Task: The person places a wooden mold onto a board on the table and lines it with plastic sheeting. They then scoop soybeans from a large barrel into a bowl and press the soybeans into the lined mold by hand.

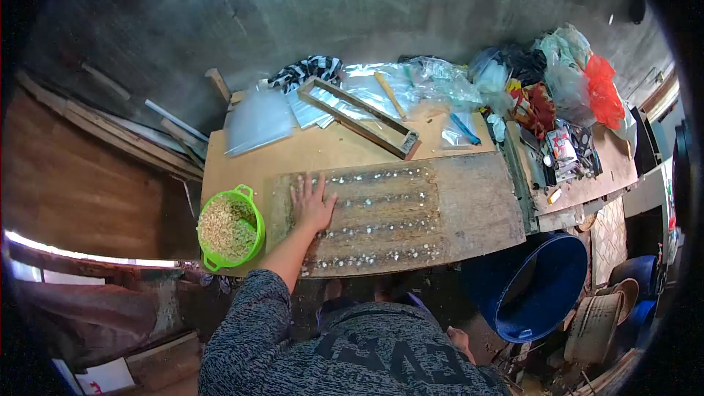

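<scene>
My left hand (pixel 313 207) lies flat with spread fingers on the left part of a worn wooden board (pixel 480 198). Rows of small white bits (pixel 370 230) run across this board, beside and to the right of the hand. Left of my forearm stands a bright green plastic colander (pixel 258 231) with two handles, filled with small pale pieces (pixel 226 229). What appears to be part of my right hand (pixel 460 341) hangs low by my side, away from the table; its fingers are mostly hidden. Behind the board rests a narrow rectangular wooden frame (pixel 359 119).
Clear plastic sheets (pixel 258 121), a checkered cloth (pixel 312 70) and a wooden stick (pixel 389 95) lie along the back. Plastic bags (pixel 572 66) are heaped at right, one red (pixel 606 92). A blue barrel (pixel 539 286) stands below the table's right side.
</scene>
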### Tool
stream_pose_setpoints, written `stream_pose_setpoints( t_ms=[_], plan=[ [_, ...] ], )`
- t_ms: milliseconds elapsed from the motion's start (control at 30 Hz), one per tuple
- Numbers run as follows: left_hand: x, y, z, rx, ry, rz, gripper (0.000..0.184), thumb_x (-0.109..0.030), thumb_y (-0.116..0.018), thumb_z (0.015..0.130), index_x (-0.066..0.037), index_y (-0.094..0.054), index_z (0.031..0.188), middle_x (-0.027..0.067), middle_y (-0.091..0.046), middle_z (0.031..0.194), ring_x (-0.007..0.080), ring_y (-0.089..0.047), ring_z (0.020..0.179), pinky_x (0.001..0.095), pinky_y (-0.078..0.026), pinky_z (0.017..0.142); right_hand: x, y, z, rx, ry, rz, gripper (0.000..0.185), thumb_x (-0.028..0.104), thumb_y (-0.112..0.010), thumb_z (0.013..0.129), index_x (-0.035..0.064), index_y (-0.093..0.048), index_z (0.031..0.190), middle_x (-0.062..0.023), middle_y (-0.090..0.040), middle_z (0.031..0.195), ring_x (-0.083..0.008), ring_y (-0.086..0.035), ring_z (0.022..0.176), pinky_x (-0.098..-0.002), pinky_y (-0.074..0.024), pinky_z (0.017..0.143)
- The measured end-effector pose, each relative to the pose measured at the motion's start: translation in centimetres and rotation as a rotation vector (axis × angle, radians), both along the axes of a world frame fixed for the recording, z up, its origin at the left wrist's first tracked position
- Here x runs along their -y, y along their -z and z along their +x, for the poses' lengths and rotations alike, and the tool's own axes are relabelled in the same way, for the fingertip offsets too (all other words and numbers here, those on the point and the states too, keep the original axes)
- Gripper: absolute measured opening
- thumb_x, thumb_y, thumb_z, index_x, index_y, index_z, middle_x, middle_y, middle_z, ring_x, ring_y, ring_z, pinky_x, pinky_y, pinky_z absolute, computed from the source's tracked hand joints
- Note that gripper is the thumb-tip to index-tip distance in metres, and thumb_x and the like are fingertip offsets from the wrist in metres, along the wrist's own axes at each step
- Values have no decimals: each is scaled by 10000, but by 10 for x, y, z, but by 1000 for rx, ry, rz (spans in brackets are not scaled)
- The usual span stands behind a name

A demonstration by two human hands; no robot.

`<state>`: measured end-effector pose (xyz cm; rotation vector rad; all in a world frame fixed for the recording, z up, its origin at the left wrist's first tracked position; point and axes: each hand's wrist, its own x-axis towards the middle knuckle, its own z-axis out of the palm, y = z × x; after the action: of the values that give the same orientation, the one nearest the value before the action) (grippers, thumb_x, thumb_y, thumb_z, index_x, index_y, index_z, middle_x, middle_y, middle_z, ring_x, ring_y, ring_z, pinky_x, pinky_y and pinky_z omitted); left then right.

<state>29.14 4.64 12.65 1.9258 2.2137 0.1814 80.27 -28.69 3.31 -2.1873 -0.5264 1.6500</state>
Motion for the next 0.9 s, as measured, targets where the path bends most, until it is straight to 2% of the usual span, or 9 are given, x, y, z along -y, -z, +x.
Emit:
stream_pose_setpoints(
  t_ms=[133,233,333,467,567,600,700,800,900],
  plan=[
    [37,-11,-7,-38,-208,-32,735,-564,-438,964,-212,-226,1573,183,-172,1625,382,-135,1501,577,-85,1193,-14,40,20,-265,333,16,221,248,-624,976,31,-651,1006,-63,-611,735,-162,-537,570,-331,-421,497],
    [76,-14,-3,-42,-245,-31,737,-560,-443,964,-206,-226,1573,195,-179,1619,396,-138,1496,583,-97,1188,-27,80,41,125,-243,60,245,262,-657,954,21,-670,995,-81,-635,757,-243,-603,714,-449,-476,607],
    [122,-15,3,-48,-230,-23,733,-544,-449,968,-195,-227,1573,203,-189,1614,424,-140,1488,597,-104,1178,-60,32,12,232,-101,-81,265,273,-672,948,17,-691,1012,-77,-647,771,-274,-615,777,-478,-473,649],
    [184,-22,11,-9,-95,-59,720,-511,-485,963,-171,-273,1562,211,-192,1610,441,-137,1483,615,-90,1169,-86,19,-5,28,33,-69,263,279,-642,958,25,-688,915,-45,-588,624,-158,-512,500,-344,-382,478],
    [222,-24,19,91,48,-51,712,-470,-509,961,-123,-306,1548,216,-196,1608,448,-128,1483,623,-66,1167,-93,29,-3,30,66,-68,250,204,-661,945,-6,-671,1079,-77,-658,817,-159,-577,636,-328,-436,538],
    [226,-28,22,109,94,-48,712,-470,-509,961,-123,-306,1548,216,-196,1608,448,-128,1483,623,-66,1167,-75,104,29,116,-181,36,284,211,-665,943,-13,-674,1116,-86,-677,851,-164,-591,657,-329,-459,566],
    [222,-41,25,164,61,-154,720,-440,-505,970,-84,-275,1552,213,-182,1613,452,-122,1482,619,-47,1169,-114,-11,-18,173,-143,-117,355,266,-669,944,-29,-665,1142,-99,-701,958,-171,-627,715,-338,-475,561],
    [210,-39,27,102,-11,-163,733,-419,-511,970,-68,-248,1557,213,-175,1615,441,-124,1485,620,-28,1170,-104,38,-5,127,-142,-122,482,364,-658,942,-34,-640,1213,-167,-692,1150,-262,-701,966,-404,-545,814],
    [210,-42,27,11,51,-126,719,-398,-502,976,-56,-247,1554,217,-219,1600,409,-140,1490,615,-32,1176,-120,-17,-17,114,-138,-169,482,371,-645,950,-13,-634,1240,-177,-683,1177,-273,-692,998,-427,-545,833]
  ],
)
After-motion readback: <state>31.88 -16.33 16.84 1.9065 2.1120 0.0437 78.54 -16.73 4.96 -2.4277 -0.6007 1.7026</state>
